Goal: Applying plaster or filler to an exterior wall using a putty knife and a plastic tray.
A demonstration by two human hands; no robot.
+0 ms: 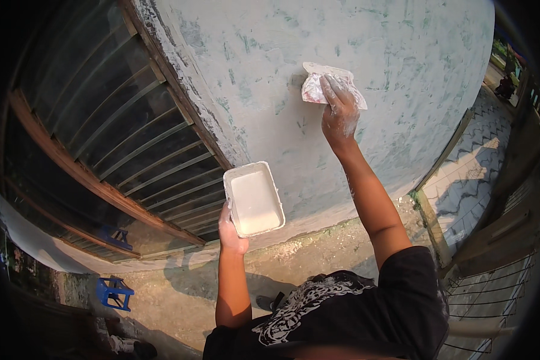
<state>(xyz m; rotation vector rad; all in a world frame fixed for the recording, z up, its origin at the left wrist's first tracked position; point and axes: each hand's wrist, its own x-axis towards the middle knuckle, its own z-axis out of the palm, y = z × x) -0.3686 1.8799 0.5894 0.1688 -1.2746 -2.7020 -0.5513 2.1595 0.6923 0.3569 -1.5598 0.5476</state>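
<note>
My left hand (230, 233) grips a rectangular white tub (255, 201) from its left and lower side. Pale, creamy filler coats the inside of the tub. Up and to the right, my right hand (341, 117) presses a flat scraper (336, 84) smeared with white filler against the wall (270, 78). White smears cover the fingers of that hand. Patches of green show through the wall's whitish coat. Part of the scraper lies hidden under my fingers.
To the left is a louvred window (156, 132) with a brown wooden frame. A small blue stool (114, 293) stands on the concrete floor (192, 300) at lower left. A metal wire rack (492, 294) is at lower right, below a patterned tiled area (468, 174).
</note>
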